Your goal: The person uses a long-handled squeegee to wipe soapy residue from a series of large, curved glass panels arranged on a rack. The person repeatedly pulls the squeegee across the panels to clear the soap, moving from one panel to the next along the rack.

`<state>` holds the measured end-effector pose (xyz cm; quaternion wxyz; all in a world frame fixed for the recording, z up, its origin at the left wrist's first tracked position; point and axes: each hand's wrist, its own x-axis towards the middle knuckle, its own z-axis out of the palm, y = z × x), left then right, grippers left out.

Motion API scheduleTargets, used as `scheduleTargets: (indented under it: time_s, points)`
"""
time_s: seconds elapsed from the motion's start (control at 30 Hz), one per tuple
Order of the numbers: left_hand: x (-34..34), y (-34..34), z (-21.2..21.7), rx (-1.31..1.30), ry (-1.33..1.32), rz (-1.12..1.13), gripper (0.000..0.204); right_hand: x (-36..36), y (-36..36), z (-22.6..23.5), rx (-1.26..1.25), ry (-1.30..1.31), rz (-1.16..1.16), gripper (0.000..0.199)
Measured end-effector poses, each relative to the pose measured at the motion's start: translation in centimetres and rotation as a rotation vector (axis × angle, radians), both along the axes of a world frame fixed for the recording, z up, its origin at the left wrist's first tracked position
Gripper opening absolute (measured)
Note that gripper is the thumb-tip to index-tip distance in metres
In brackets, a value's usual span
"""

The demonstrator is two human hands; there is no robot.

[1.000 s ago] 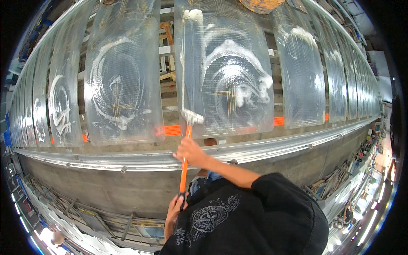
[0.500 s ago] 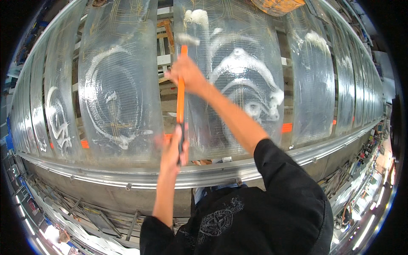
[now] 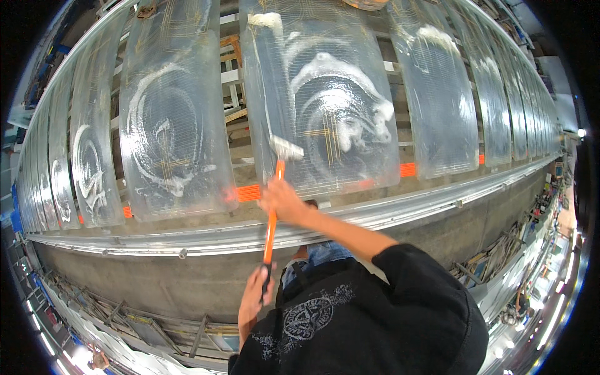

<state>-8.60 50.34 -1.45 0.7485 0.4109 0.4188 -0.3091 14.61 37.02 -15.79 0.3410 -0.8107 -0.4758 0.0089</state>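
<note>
A long orange-handled squeegee (image 3: 271, 236) with a pale crosswise head runs between both hands. My left hand (image 3: 252, 291) is wrapped round its black grip, low and close to my body. Higher up, my right hand (image 3: 282, 201) is closed round the orange shaft, just below the head. The head rests on the near part of a long glass-like panel (image 3: 265, 100) with a faint grid of lines. White foam (image 3: 340, 70) lies in curved streaks right of the head, with a thick blob at the panel's far end. A darker wiped strip stretches behind the head.
More such panels (image 3: 437, 106) lie in a row to both sides, several with foam rings. Gaps between them show slats and orange strips (image 3: 249, 193). A metal rail (image 3: 219, 242) edges the table. Part of an orange container (image 3: 366, 5) shows at the far edge. Frames lean behind me.
Both hands have drawn the squeegee toward me, from the panel's far part to its near part. The left hand has dropped below the rail. The view has shifted a little.
</note>
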Motion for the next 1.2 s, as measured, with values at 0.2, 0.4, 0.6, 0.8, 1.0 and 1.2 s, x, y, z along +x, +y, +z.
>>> scheduleTargets:
  time_s: [0.2, 0.4, 0.6, 0.8, 1.0, 1.2]
  points:
    - [-10.7, -0.3, -0.7, 0.082, -0.064, -0.116, 0.041, -9.7, -2.9, 2.4, 0.011, 0.139, 0.006, 0.007]
    - [10.0, -0.9, 0.5, 0.031, 0.005, 0.011, 0.044, 9.1, -0.1, -1.3, 0.156, -0.074, -0.099, 0.015]
    - [30.7, 1.2, -0.9, 0.015, -0.121, 0.1, 0.049, 31.8, 5.3, -1.0, 0.4, -0.283, -0.102, 0.035]
    - [26.2, 1.0, -1.2, 0.036, -0.137, 0.084, 0.05, 26.9, 3.7, -0.9, 0.251, -0.213, -0.147, 0.012]
    - [2.1, -0.9, 0.5, 0.017, -0.047, -0.052, 0.046, 1.0, -2.1, -1.0, 0.178, -0.044, -0.15, 0.015]
    - [-8.7, -1.9, 0.3, 0.11, -0.077, -0.127, 0.041, -8.0, -3.9, 3.2, 0.099, 0.063, -0.169, 0.023]
